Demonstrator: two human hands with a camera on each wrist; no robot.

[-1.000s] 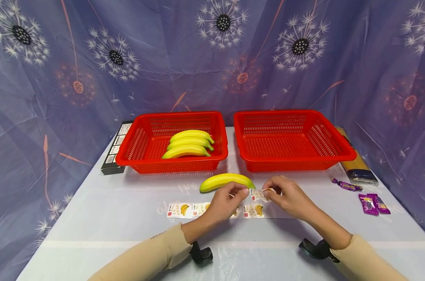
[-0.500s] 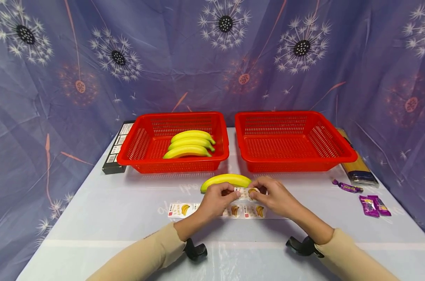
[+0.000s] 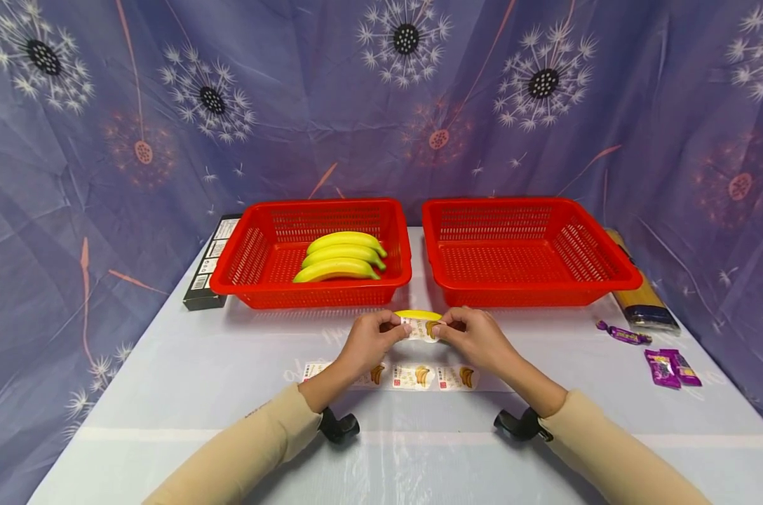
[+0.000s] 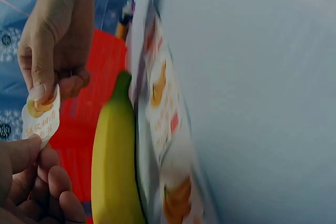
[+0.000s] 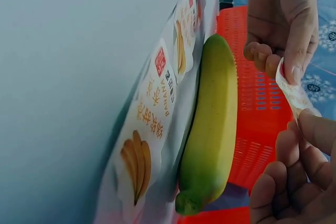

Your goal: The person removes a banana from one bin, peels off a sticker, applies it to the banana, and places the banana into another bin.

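Note:
Left hand [image 3: 364, 345] and right hand [image 3: 481, 341] pinch opposite ends of one white banana sticker [image 3: 421, 328] between thumb and fingers. In the head view the sticker covers part of a single yellow banana [image 3: 418, 314] lying on the table. Both wrist views show a gap between the sticker [image 4: 43, 116] and that banana [image 5: 211, 119]. Nearer the person lies a strip of banana stickers [image 3: 413, 376], its left part hidden behind the left forearm. Seen from the right wrist, the held sticker [image 5: 291, 92] bends slightly.
Behind the hands stand two red baskets: the left basket [image 3: 312, 298] holds several bananas [image 3: 340, 254], the right basket [image 3: 520, 296] none. A black box [image 3: 206, 280] is at far left. Purple-wrapped candies [image 3: 662, 368] and a noodle-like pack [image 3: 649, 308] lie at right.
Both hands have moved left and away from the person with the sticker, from beside the banana's right end to in front of its middle. The left hand has come to grip the sticker's left end.

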